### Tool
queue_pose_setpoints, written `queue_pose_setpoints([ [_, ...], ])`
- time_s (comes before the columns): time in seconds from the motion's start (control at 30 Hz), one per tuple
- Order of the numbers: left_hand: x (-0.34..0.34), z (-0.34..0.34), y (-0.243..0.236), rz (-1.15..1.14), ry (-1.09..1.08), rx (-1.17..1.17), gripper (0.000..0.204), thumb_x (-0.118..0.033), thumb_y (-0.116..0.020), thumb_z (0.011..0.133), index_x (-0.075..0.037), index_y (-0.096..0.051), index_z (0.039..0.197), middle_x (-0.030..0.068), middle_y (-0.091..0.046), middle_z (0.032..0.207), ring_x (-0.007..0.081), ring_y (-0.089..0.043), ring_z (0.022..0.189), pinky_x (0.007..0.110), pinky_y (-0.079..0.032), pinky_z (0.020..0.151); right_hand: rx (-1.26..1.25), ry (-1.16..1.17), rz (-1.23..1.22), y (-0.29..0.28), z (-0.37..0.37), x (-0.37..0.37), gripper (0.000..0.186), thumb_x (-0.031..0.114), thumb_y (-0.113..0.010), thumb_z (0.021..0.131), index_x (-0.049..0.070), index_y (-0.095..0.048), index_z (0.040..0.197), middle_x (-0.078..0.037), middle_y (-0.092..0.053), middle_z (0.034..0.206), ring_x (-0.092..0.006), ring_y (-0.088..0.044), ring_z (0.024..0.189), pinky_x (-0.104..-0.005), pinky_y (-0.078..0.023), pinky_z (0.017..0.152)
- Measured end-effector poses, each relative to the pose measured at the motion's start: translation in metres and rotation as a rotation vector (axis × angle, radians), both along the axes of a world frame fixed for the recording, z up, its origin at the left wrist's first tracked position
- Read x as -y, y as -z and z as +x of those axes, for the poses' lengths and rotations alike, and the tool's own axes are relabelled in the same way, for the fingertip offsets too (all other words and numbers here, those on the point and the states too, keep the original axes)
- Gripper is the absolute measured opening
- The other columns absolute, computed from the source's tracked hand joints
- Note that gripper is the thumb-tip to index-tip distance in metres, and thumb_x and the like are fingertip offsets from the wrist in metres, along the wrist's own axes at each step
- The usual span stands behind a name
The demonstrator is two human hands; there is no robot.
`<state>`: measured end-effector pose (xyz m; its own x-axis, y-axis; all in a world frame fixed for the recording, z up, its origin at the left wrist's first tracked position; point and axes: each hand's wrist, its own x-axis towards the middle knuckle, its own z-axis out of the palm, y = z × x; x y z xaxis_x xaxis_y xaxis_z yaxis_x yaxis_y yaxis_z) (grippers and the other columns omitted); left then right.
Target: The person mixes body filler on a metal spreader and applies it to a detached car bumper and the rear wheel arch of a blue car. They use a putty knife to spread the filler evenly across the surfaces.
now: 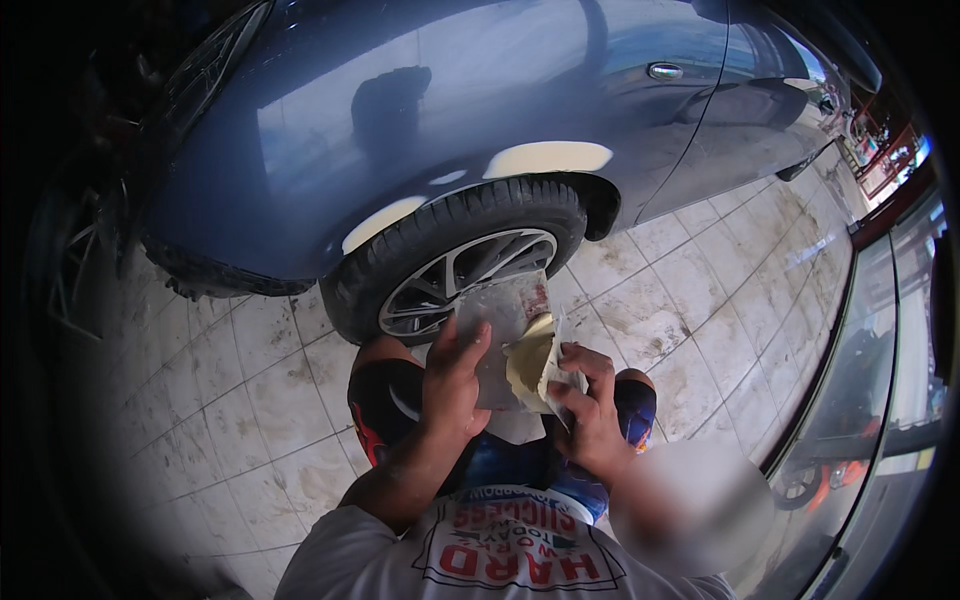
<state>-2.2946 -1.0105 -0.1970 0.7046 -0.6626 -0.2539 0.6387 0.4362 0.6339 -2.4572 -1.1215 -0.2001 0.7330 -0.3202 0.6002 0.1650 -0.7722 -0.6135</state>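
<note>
My left hand [456,375] grips a flat grey mixing board [485,345] by its left side, the thumb lying on top. A mound of pale yellow body filler [530,362] sits on the board's right part. My right hand [592,400] is closed on a thin filler spreader [562,375], whose edge touches the filler. Beyond the board stands a car wheel [465,260] with a black tyre. Cream-coloured filler patches [548,157] cover parts of the blue-grey fender [470,110] along the wheel arch.
The car's door [690,150] with a chrome handle extends to the right. Dirty pale tiles [270,420] cover the floor around my knees. At the far right runs a glass panel [850,420] with a dark frame. The car's front end at left lies in shadow.
</note>
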Motion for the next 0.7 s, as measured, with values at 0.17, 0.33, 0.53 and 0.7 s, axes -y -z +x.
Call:
queue_pose_setpoints([
  [0.17,-0.014,-0.016,0.026,0.197,0.009,0.346,0.028,-0.013,-0.064,0.106,-0.001,-0.062,0.132,0.0103,-0.073,0.114,0.0165,-0.07,0.1,0.033,-0.056,0.088,-0.383,0.167,-0.375,0.014,-0.009,0.058,0.06,-0.006,-0.066,0.069,0.018,-0.076,0.123,-0.01,-0.065,0.127,-0.0374,-0.061,0.118,-0.0485,-0.05,0.101],
  [0.33,-0.013,-0.028,0.025,0.356,-0.151,1.256,0.028,-0.009,-0.066,0.104,0.002,-0.068,0.13,0.0171,-0.069,0.078,0.0232,-0.069,0.06,0.033,-0.051,0.057,-0.338,0.035,-0.174,-0.002,-0.018,0.051,0.056,-0.003,-0.07,0.068,0.02,-0.08,0.119,-0.003,-0.07,0.123,-0.031,-0.063,0.118,-0.0482,-0.049,0.098],
  [0.53,-0.006,-0.015,0.011,0.383,-0.222,1.277,0.03,-0.005,-0.065,0.104,0.005,-0.068,0.132,0.0188,-0.072,0.085,0.0195,-0.072,0.072,0.031,-0.053,0.065,-0.212,-0.129,-0.182,0.009,0.003,0.018,0.057,-0.002,-0.071,0.063,0.018,-0.081,0.115,0.001,-0.071,0.119,-0.0285,-0.064,0.117,-0.0457,-0.05,0.098],
  [0.7,-0.006,0.005,-0.003,0.34,-0.467,1.26,0.031,-0.007,-0.064,0.105,0.004,-0.066,0.133,0.02,-0.076,0.099,0.0203,-0.074,0.077,0.033,-0.057,0.069,-0.263,-0.252,-0.04,0.001,-0.008,0.01,0.056,-0.005,-0.07,0.065,0.017,-0.081,0.115,-0.006,-0.067,0.125,-0.031,-0.063,0.124,-0.0531,-0.048,0.106],
])
